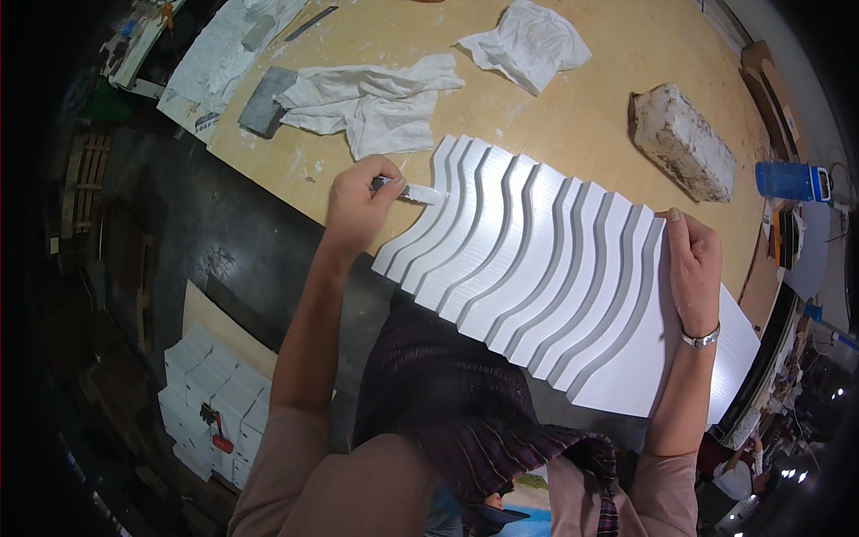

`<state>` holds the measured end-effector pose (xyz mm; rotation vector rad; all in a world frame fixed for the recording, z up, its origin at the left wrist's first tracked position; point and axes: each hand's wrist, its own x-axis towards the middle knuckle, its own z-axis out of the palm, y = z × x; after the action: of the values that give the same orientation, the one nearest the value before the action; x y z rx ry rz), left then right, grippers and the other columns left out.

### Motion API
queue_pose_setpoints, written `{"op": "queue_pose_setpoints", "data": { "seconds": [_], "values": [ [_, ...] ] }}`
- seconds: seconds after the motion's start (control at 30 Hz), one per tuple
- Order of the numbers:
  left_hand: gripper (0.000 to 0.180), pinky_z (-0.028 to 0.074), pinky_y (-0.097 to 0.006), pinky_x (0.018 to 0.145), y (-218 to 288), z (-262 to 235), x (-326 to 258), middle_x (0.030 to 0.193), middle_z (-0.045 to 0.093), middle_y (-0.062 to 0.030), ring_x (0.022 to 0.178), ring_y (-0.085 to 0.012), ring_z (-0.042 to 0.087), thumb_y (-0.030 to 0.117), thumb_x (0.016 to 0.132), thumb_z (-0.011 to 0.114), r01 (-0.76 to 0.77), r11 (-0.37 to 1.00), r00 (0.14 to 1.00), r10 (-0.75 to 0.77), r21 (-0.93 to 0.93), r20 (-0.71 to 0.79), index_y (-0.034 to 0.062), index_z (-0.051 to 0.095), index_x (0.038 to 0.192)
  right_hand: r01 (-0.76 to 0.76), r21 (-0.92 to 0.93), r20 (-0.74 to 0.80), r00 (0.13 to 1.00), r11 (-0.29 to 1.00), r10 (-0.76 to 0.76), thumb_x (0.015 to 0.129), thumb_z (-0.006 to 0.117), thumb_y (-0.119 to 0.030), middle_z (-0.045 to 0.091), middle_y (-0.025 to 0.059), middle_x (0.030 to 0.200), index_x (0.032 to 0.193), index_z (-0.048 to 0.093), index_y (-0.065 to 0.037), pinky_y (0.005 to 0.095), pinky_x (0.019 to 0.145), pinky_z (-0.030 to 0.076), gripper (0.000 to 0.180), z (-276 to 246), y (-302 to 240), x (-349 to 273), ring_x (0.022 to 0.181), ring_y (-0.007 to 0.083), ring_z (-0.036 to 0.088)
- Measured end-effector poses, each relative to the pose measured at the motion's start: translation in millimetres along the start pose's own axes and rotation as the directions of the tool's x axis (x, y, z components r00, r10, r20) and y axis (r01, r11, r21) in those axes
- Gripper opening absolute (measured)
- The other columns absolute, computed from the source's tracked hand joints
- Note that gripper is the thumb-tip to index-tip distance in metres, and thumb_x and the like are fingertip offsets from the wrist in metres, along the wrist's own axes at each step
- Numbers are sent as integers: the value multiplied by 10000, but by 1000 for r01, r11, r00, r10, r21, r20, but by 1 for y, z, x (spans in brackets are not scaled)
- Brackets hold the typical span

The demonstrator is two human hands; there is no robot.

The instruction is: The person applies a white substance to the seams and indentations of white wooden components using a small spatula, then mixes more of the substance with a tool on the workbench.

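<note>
A white panel [537,268] with wavy raised ridges lies aslant in front of me, its near edge reaching past the table. My left hand [362,201] is closed around a small putty knife [420,192] with a white-smeared blade. That blade touches, or lies just over, the panel's left edge; I cannot tell which. At the panel's far right corner, my right hand [693,264] grips the edge, thumb showing and the other fingers partly hidden. A second smooth white surface [735,349] shows beyond my right wrist.
On the wooden table [599,107] lie two crumpled white cloths [376,103] [528,43], a grey block [264,103], a dark flat blade [311,22] and a stained, heavy-looking block [684,143]. A blue jug [787,182] stands right. White stacked pieces [210,385] sit low at left.
</note>
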<state>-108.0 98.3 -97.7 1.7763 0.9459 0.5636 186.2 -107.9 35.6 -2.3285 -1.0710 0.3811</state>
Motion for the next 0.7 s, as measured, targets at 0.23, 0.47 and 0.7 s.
{"op": "queue_pose_setpoints", "data": {
  "seconds": [0.23, 0.47, 0.7],
  "values": [
    [54, 353, -210, 587, 0, 7, 4, 679, 491, 26, 642, -46, 408, 17, 835, 603, 3, 1000, 995, -3, 4, -97, 5, 560, 805, -13, 0, 2, 1000, 1000, 13, 950, 506, -266, 250, 39, 562, 687, 432, 50, 326, 471, 247, 417, 0, 0, 0, 538, 111, 252],
    [52, 352, -209, 579, 4, 10, 3, 686, 499, 25, 637, -43, 409, 23, 835, 609, -25, 999, 985, 30, 29, -172, 6, 566, 811, -10, -9, 3, 1000, 1000, 10, 949, 505, -262, 253, 42, 564, 695, 435, 52, 326, 473, 249, 409, -1, -3, -1, 539, 113, 253],
    [51, 351, -209, 559, 7, 9, 1, 683, 500, 31, 626, -37, 411, 21, 836, 611, 5, 999, 983, 1, 33, -183, 7, 569, 811, 6, -3, -1, 1000, 1000, -6, 948, 505, -261, 251, 39, 569, 700, 438, 52, 327, 475, 253, 405, 0, 0, 0, 544, 114, 254]
  ]
}}
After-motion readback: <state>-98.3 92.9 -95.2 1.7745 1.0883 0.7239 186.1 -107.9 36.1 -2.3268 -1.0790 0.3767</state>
